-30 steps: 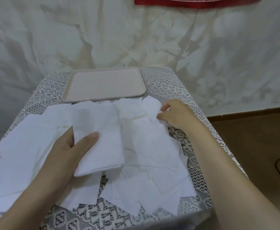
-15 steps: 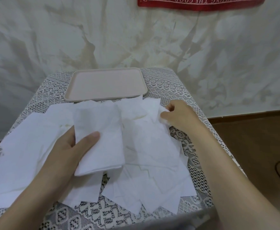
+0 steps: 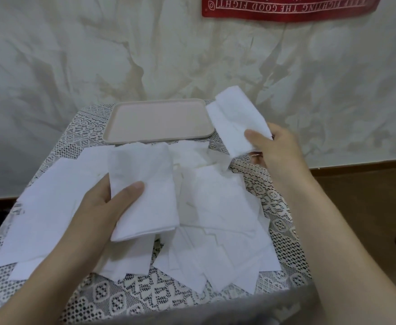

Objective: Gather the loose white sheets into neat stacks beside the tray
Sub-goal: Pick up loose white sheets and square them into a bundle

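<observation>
Now my right hand (image 3: 279, 148) has pinched one white sheet (image 3: 236, 118) up beside the tray (image 3: 157, 120), ready for the stack (image 3: 145, 184) my left hand (image 3: 105, 207) grips.

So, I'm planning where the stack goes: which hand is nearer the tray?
Right. The right hand holds a sheet beside the tray, off its near right corner; the left hand grips a stack closer to the person.

Home room: lace tablecloth (image 3: 145, 294), draped sheet backdrop (image 3: 75, 66), red banner (image 3: 286, 8).
</observation>
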The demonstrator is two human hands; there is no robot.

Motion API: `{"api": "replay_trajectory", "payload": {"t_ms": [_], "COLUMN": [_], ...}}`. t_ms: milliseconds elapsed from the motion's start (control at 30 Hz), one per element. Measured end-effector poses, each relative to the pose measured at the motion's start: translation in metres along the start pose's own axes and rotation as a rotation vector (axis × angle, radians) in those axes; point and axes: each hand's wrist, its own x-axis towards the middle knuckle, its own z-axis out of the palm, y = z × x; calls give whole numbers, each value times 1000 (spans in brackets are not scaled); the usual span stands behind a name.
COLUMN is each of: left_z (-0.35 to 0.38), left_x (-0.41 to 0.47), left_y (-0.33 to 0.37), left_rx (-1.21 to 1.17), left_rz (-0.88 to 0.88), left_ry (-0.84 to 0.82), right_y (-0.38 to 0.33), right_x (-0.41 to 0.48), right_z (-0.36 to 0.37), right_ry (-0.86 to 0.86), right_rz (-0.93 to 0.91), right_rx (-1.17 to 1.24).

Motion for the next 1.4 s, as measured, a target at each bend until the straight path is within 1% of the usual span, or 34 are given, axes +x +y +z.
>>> {"api": "replay_trajectory", "payload": {"t_ms": [67,133,200,267,300,400,433,567,633,767,900,1000,1100,1200,1267,1367,1400], "left_z": [-3,-6,-10,-14,-16,-20,-21,-22,-22,-22,-22,-21,-21,-20,-20,-20,-21], "left_x": [0,0,1,3,3,4,4,5,5,6,7,6,6,7,6,5,5], "left_y": [1,1,0,-2,-4,-6,-6,-6,-6,-7,-7,-7,-6,-6,-6,-5,-5], "left_rx": [-14,-15,-18,-20,-22,-27,-27,-32,-32,-26,-21,-26,-29,-31,-34,-33,-30], "left_rz": [9,18,19,16,16,18,18,17,16,9,12,11,13,16,17,18,18], "left_ry": [5,13,30,53,63,75,75,73,69,66,65,67,59,55,58,52,50], "right_y": [-7,-4,3,11,14,17,17,14,13,10,14,19,23,23,18,7,6], "right_x": [-16,-34,-54,-66,-67,-59,-56,-50,-47,-42,-35,-31,-29,-32,-36,-40,-40], "right_z": [9,22,32,37,38,33,33,37,34,24,34,42,41,37,32,20,16], "right_ry": [-127,-253,-341,-381,-368,-248,-220,-155,-160,-349,-311,-336,-301,-314,-313,-284,-278], "right_rz": [74,151,178,146,106,-58,-90,-101,-75,73,62,60,33,29,51,140,156], "right_rx": [94,78,-54,-234,-313,-557,-602,-647,-677,-663,-633,-637,-639,-602,-534,-313,-273]}}
